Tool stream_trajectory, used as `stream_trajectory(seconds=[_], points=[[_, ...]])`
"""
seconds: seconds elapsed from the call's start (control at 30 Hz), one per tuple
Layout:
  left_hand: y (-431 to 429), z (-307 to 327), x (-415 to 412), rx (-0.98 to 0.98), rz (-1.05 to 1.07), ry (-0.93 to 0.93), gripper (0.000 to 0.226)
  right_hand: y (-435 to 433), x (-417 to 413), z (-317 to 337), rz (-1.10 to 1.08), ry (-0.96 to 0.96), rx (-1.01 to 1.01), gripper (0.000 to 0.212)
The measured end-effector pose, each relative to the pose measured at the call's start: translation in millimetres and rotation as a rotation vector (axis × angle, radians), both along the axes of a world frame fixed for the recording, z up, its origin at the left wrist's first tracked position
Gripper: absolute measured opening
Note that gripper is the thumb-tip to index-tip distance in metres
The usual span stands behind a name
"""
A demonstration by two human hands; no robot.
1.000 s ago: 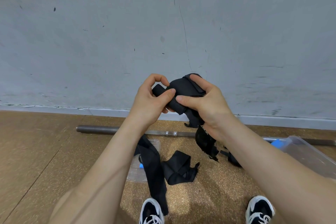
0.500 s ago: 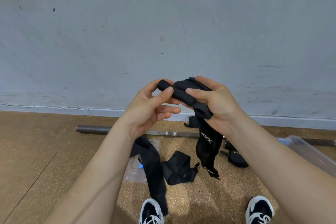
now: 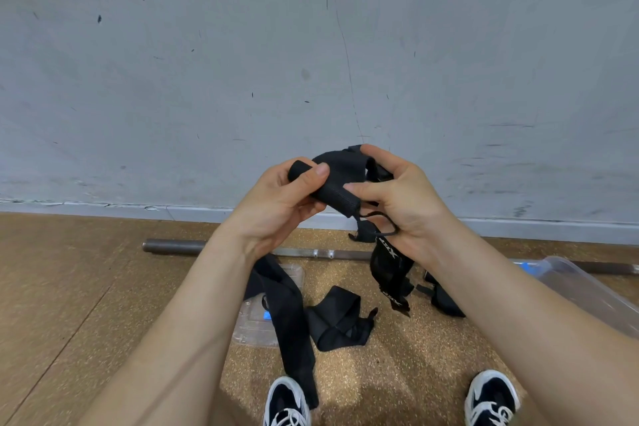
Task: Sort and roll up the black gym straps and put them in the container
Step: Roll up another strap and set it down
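Note:
Both hands hold one black gym strap in front of the wall. My left hand pinches the rolled end between thumb and fingers. My right hand grips the other part, thumb on the roll, and the strap's tail with white lettering hangs below it. A long black strap and a crumpled one lie on the floor. Another dark strap lies partly hidden behind my right forearm. The clear plastic container stands at the right.
A clear lid lies flat under the long strap. A metal barbell bar runs along the foot of the grey wall. My two shoes stand on the cork floor at the bottom.
The roll has turned further in my hands and grown thicker. My right hand shifted its grip, and the hanging tail is a little shorter.

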State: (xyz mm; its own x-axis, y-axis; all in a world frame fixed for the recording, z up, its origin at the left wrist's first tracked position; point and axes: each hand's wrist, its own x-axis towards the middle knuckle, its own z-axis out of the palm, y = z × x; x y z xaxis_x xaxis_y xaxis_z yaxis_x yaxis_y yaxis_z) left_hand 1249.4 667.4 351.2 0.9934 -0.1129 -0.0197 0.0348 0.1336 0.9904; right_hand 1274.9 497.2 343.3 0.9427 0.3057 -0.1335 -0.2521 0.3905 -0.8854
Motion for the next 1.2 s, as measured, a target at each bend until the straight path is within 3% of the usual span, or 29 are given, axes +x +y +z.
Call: stream_trajectory(seconds=[0.33, 0.57, 0.9, 1.07, 1.13, 1.2], points=[[0, 7, -3, 0.151, 0.079, 0.040, 0.015, 2, 0, 3, -0.060, 0.077, 0.090, 0.066], [-4, 0, 2, 0.315, 0.228, -0.123, 0.022, 5, 0, -3, -0.031, 0.104, 0.180, 0.066], [-11, 3, 0, 0.477, 0.224, -0.214, 0.029, 3, -6, -2, 0.087, -0.083, -0.032, 0.056], [-14, 0, 1, 0.500, 0.233, -0.205, 0.011, 3, -2, -2, 0.075, -0.094, -0.133, 0.050], [-10, 2, 0, 0.422, 0.182, -0.167, 0.007, 1, 2, -1, 0.068, -0.055, -0.138, 0.065], [0, 7, -3, 0.257, 0.059, -0.084, 0.017, -3, 6, 2, 0.086, -0.011, -0.107, 0.079]])
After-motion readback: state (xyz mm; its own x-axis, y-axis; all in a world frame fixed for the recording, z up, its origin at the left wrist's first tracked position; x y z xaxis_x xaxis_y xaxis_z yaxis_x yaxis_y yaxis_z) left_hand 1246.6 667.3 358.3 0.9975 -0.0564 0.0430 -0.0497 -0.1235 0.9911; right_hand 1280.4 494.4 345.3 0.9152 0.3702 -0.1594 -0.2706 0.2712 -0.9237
